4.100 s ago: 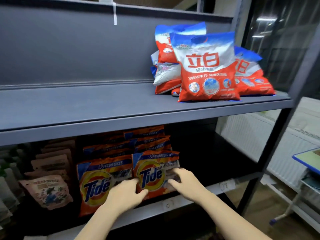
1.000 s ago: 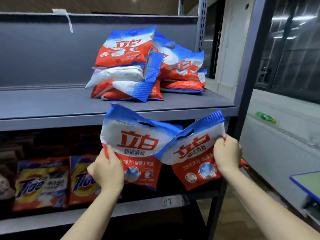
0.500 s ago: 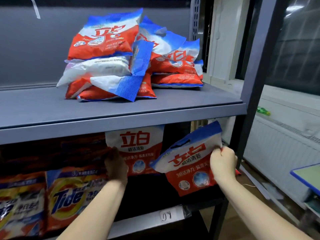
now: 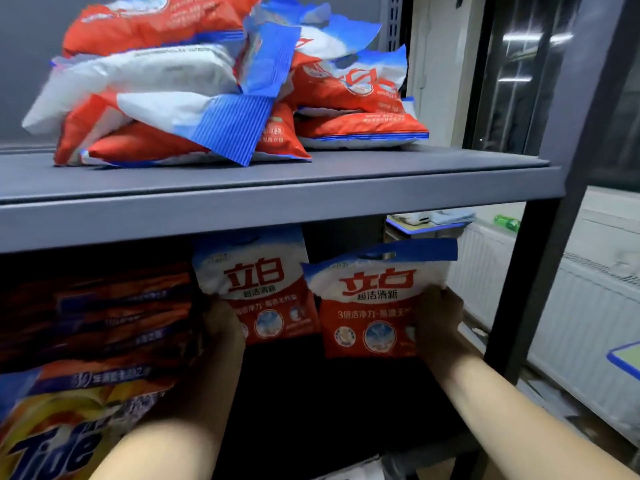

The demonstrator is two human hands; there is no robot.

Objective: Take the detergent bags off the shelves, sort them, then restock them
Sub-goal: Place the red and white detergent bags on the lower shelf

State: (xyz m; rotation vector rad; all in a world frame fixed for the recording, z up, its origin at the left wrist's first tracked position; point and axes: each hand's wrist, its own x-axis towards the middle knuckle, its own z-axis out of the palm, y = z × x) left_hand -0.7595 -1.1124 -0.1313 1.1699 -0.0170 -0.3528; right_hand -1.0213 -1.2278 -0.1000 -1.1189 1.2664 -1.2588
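Both bags have gone from in front of the shelf edge to under it since the earlier frame: my left hand (image 4: pixel 221 327) grips the left bag (image 4: pixel 258 289) at its lower left edge, my right hand (image 4: pixel 438 320) grips the right bag (image 4: pixel 374 306) at its right side, both upright, long axis vertical. Nearest me sit the Tide bags (image 4: pixel 69 420) at left, so the open dark lower shelf (image 4: pixel 332 410) lies straight ahead and below both grips. Farthest, the loose pile (image 4: pixel 214 81) waits on the upper shelf (image 4: pixel 277 206).

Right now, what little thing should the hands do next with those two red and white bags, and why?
Probably set both bags down upright on the lower shelf. The left hand holds one bag and the right hand the other bag, both already under the upper shelf, beside the Tide bags.
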